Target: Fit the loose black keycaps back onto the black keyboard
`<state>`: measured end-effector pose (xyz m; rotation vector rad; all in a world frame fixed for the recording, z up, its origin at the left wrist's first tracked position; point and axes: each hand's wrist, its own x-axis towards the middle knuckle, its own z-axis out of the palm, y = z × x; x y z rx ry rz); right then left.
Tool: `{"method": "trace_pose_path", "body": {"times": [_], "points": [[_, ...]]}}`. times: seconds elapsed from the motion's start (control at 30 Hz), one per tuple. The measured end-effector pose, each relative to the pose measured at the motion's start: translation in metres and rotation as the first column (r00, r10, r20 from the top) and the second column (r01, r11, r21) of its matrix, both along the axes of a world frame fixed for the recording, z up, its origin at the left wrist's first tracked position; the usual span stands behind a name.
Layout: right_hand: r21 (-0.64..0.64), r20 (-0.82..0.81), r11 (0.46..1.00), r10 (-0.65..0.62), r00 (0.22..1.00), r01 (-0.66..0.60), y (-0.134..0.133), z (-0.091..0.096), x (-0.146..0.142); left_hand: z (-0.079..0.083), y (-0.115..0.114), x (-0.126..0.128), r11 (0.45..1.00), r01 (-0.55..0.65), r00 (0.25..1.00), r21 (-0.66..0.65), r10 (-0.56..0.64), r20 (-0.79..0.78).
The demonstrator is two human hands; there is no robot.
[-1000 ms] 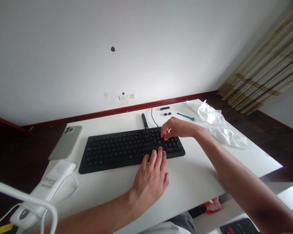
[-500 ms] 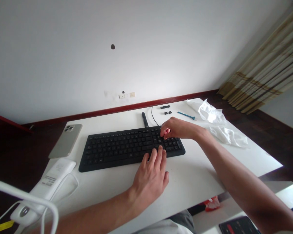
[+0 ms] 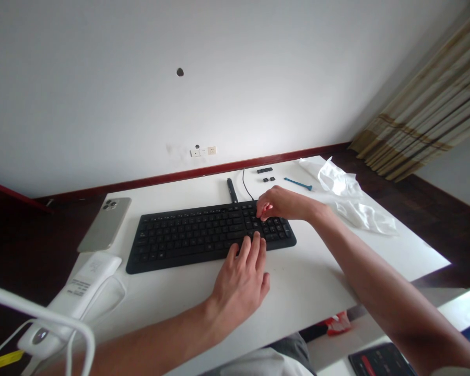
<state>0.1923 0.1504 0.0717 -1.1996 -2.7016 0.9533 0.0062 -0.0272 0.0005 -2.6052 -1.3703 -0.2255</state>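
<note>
A black computer keyboard (image 3: 188,237) lies on the white table. My left hand (image 3: 241,271) rests flat at its front edge, right of the middle, with the fingers stretched out over the lower keys. Above the right part of the keys, my right hand (image 3: 280,203) is bent down with its fingers curled together. Its fingertips are at the keys left of the number pad; whatever they pinch is hidden. Behind the keyboard lie a row of black keycaps (image 3: 265,170), two loose keycaps (image 3: 269,179) and a thin blue tool (image 3: 298,184).
A black pen-like object (image 3: 232,190) and the cable (image 3: 246,184) lie behind the keyboard. To the left are a phone (image 3: 105,224) and a white power strip (image 3: 76,292). Crumpled clear plastic (image 3: 332,177) covers the table's right side. The wall (image 3: 141,104) stands behind.
Both hands keep almost the same place on the keyboard, the right one still curled. Only the camera view has shifted slightly.
</note>
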Motion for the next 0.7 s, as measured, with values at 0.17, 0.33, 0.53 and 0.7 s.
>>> {"method": "trace_pose_path", "body": {"times": [0.17,0.33,0.53,0.7], "points": [[-0.097,0.01,0.992,-0.074,0.997,0.075,0.004,-0.001,-0.001,0.003,0.001,0.0,1.0,0.007,1.0,-0.009,-0.007,-0.007],[-0.127,0.142,0.984,-0.108,0.984,0.127,0.012,-0.002,-0.007,0.005,0.001,0.0,1.0,0.006,1.0,-0.025,-0.006,0.002],[-0.068,0.427,0.984,-0.12,0.896,0.164,0.035,0.004,-0.02,0.003,0.001,-0.001,1.0,0.011,1.0,-0.013,-0.011,0.001],[0.002,0.549,0.983,-0.153,0.822,0.181,0.034,0.018,-0.035,0.003,0.001,-0.002,1.0,0.01,1.0,-0.024,-0.01,0.009]]}}
